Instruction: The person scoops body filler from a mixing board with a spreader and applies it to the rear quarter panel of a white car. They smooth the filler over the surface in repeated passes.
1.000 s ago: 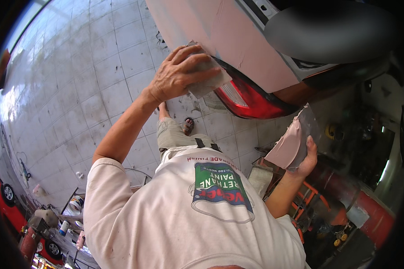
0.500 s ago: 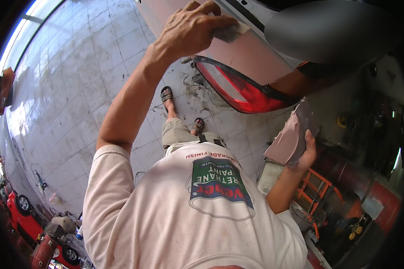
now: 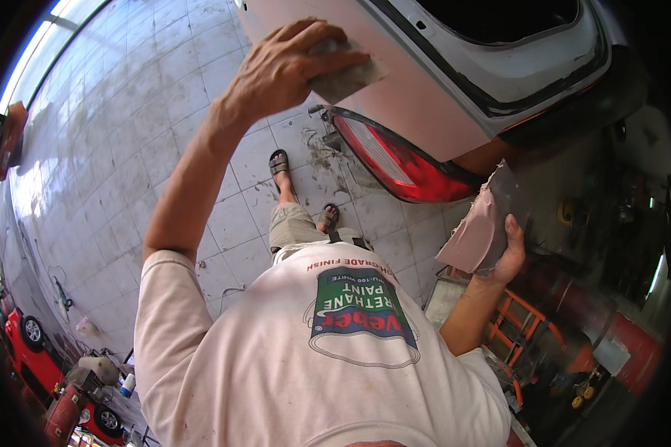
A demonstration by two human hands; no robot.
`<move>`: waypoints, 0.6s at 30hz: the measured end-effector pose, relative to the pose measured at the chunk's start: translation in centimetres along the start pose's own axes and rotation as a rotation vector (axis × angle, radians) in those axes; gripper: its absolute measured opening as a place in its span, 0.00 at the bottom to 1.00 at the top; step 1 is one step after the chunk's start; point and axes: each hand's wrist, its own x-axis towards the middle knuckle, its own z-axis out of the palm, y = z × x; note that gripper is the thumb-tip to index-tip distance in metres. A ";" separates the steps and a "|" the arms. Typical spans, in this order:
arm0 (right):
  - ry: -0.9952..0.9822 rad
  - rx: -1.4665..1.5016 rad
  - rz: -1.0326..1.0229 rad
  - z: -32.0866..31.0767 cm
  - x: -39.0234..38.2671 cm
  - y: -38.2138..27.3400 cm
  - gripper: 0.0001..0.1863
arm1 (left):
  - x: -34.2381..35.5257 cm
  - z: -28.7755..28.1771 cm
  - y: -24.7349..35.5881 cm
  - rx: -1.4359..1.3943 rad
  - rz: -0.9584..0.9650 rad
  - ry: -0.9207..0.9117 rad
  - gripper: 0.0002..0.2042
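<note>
My left hand (image 3: 279,71) is closed around a flat grey putty spreader (image 3: 347,80), fingers over its top. Its blade lies over the edge of a car's pinkish, matt body panel (image 3: 417,104); whether it touches I cannot tell. Below that panel sits a red and clear tail light (image 3: 395,160). On the right, my right hand (image 3: 508,253) grips a thin grey putty board (image 3: 511,195) from beneath, its thumb upright against the board. A thick layer of pink putty (image 3: 473,235) with a ragged edge covers much of the board's near side.
Stained pale floor tiles (image 3: 156,119) spread to the left and under my sandalled feet (image 3: 279,164). An orange metal frame (image 3: 522,320) and a red cylindrical tank (image 3: 634,350) stand at the lower right. A red car (image 3: 30,343) is at the far lower left, beside workshop equipment.
My left hand has moved left and nearer with the spreader, back toward the panel's edge. The right hand and putty board have barely shifted. More of the car's rear opening shows.
</note>
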 end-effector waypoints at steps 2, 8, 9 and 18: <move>-0.037 0.023 -0.003 1.0 0.3 -0.2 0.30 | 3.1 0.8 -2.9 0.090 0.087 0.037 0.41; -0.031 0.001 -0.001 1.7 -0.6 -0.5 0.29 | 6.9 0.1 -3.7 -0.145 0.168 -0.038 0.25; -0.031 -0.016 0.021 0.8 -0.6 -0.5 0.32 | 6.2 0.8 -3.6 -0.084 0.156 -0.036 0.29; 0.058 -0.027 0.037 2.0 -0.8 -0.5 0.35 | -6.8 4.9 4.4 -0.119 -0.090 -0.036 0.41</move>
